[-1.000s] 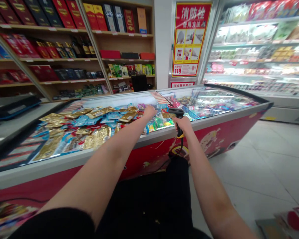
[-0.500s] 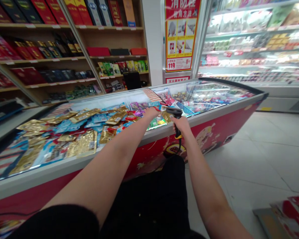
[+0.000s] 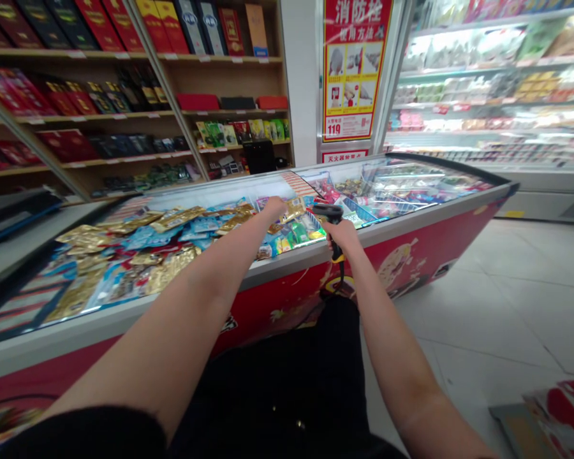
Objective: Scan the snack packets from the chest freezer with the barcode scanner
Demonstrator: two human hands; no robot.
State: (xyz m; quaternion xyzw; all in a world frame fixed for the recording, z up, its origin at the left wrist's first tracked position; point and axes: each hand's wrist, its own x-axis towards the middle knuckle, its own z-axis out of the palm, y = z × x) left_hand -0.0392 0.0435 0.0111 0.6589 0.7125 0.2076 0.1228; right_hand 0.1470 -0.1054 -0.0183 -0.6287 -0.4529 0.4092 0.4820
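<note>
My left hand (image 3: pixel 273 207) reaches into an open-topped chest freezer (image 3: pixel 100 328) and rests among the packets. Its fingers are partly hidden, and I cannot tell whether it grips one. A gold foil packet (image 3: pixel 293 210) lies just to its right. Gold packets (image 3: pixel 162 268) and blue packets (image 3: pixel 148 239) fill the left section. My right hand (image 3: pixel 344 234) grips the handle of a black handheld barcode scanner (image 3: pixel 328 213) above the freezer's front rim. A cable (image 3: pixel 340 275) hangs from the scanner.
Wooden shelves of red boxes and bottles (image 3: pixel 95 57) stand behind the freezer. A red and yellow fire hydrant instruction poster (image 3: pixel 354 70) hangs on a pillar. A lit refrigerated case (image 3: pixel 488 95) stands at right, above a tiled floor (image 3: pixel 483 319). A grey counter (image 3: pixel 19 242) lies at left.
My left hand has shifted left over the packets, uncovering a gold packet. The right hand still holds the scanner, and the whole view has shifted slightly.
</note>
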